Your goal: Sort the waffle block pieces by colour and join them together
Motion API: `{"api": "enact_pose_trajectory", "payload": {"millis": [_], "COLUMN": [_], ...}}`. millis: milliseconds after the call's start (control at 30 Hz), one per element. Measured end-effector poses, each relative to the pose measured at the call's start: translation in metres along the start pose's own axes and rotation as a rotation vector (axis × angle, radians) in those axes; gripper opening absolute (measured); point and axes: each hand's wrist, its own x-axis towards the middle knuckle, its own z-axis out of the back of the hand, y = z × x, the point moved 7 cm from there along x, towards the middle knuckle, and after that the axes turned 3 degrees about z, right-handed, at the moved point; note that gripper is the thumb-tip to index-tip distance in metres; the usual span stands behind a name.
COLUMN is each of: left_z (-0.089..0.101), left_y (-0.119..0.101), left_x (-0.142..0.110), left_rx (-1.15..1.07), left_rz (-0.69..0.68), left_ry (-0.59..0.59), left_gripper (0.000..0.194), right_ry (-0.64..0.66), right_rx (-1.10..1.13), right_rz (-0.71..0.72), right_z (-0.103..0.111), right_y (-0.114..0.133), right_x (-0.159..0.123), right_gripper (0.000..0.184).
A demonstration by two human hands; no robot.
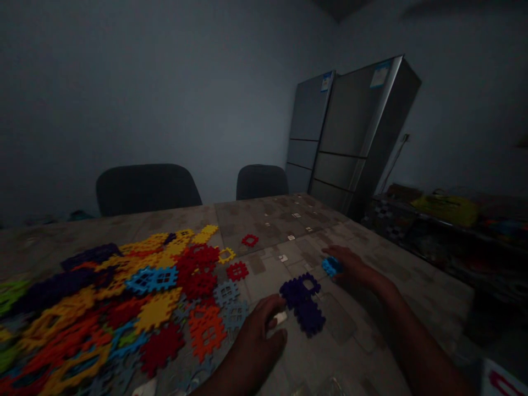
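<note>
My left hand (258,330) rests on the patterned table (264,225), fingers curled, its fingertips touching the edge of two joined purple grid tiles (303,302). My right hand (350,265) lies farther right with fingers closed on a small light blue tile (331,266). A big heap of coloured interlocking plastic tiles (124,297), yellow, red, orange, blue and purple, covers the table's left part.
Two dark chairs (148,187) (262,181) stand behind the table. A tall grey fridge (350,132) stands at the back right. A low shelf with a yellow bag (447,209) runs along the right wall. A single red tile (249,240) lies apart.
</note>
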Motion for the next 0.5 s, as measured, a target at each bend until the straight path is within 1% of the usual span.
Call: {"api": "enact_pose_trajectory", "payload": {"millis": [133, 300, 400, 500], "left_z": [0.002, 0.002, 0.002, 0.001], "left_y": [0.000, 0.002, 0.001, 0.000], "left_x": [0.001, 0.001, 0.001, 0.001], "left_rx": [0.001, 0.007, 0.010, 0.007], "left_rz": [-0.017, -0.006, -0.010, -0.010], "left_ry": [-0.021, -0.035, -0.030, -0.015], "left_gripper": [0.054, 0.052, 0.054, 0.054], "right_ry": [0.011, 0.003, -0.041, -0.117], "right_rx": [0.001, 0.032, 0.064, 0.081], "right_rz": [0.023, 0.077, 0.109, 0.111], "right_z": [-0.002, -0.002, 0.009, 0.027], "right_y": [-0.004, -0.002, -0.005, -0.018], "right_x": [-0.001, 0.000, 0.000, -0.003], "right_gripper": [0.079, 0.073, 0.067, 0.060]}}
